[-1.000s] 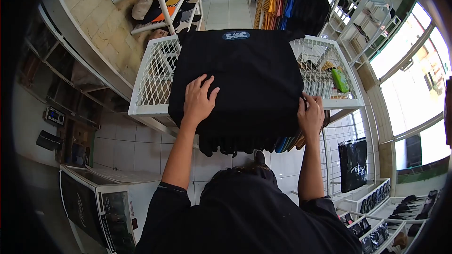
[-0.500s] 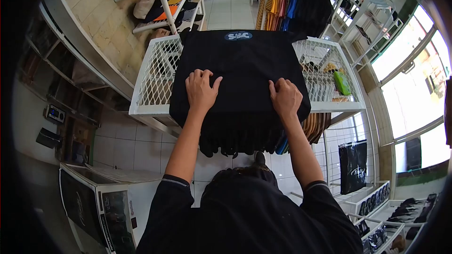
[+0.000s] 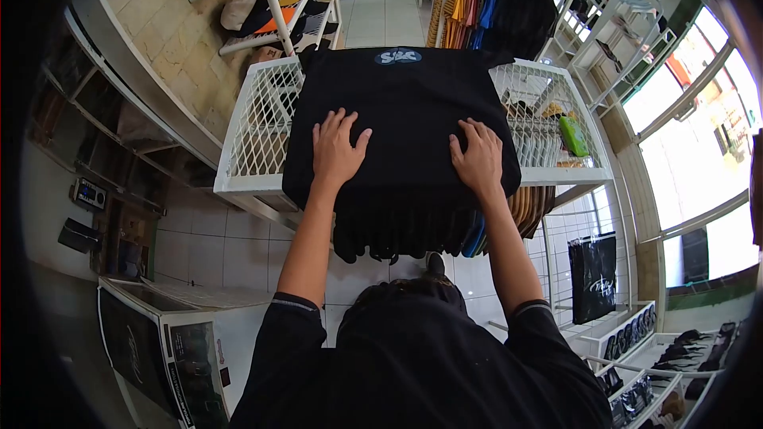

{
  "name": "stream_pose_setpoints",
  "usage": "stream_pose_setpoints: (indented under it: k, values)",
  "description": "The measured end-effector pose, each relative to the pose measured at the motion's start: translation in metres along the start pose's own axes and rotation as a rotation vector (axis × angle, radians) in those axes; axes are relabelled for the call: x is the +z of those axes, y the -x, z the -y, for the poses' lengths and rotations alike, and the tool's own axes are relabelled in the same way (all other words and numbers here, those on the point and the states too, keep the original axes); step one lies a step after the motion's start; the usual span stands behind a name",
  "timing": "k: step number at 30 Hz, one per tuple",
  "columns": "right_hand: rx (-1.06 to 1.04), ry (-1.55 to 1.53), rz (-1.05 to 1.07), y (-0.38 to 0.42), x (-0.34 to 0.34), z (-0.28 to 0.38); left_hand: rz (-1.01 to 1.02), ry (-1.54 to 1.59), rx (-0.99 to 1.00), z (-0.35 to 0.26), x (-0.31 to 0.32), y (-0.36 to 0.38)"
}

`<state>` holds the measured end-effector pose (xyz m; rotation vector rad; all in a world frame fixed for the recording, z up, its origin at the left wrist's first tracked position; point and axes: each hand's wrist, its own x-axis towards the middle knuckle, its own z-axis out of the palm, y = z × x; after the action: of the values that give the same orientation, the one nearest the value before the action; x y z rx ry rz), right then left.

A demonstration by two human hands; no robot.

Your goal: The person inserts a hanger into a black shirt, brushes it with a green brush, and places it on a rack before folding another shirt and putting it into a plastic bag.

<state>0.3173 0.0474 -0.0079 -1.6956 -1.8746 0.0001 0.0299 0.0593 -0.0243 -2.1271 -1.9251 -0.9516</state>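
Note:
A black T-shirt [image 3: 405,119] lies spread over a white mesh-topped rack [image 3: 253,123], its near end hanging over the front edge. A blue oval print with pale lettering [image 3: 398,56] shows at its far end. My left hand [image 3: 337,151] rests on the left part of the cloth, fingers stretched out and thumb apart. On the right part, my right hand [image 3: 479,156] lies palm down with its fingers extended. Neither hand grips the fabric. The cloth looks mostly smooth between them.
A green packet [image 3: 573,137] lies on the rack's right side. Dark and brown garments [image 3: 534,210] hang beneath the rack. Shelves of caps [image 3: 296,4] stand at the far left, and a rail of coloured shirts [image 3: 469,4] is behind. A black printed bag [image 3: 593,278] hangs at right.
The fingers of both hands have gone from curled to stretched flat on the T-shirt. Wrinkles near the middle have smoothed out. The view has shifted slightly.

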Motion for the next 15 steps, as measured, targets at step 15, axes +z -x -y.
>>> stream_pose_setpoints:
  k: [15]
  values:
    - [-0.308,-0.17,-0.089,0.073,-0.05,-0.05,-0.177,0.247,0.194,0.042,-0.065,0.087]
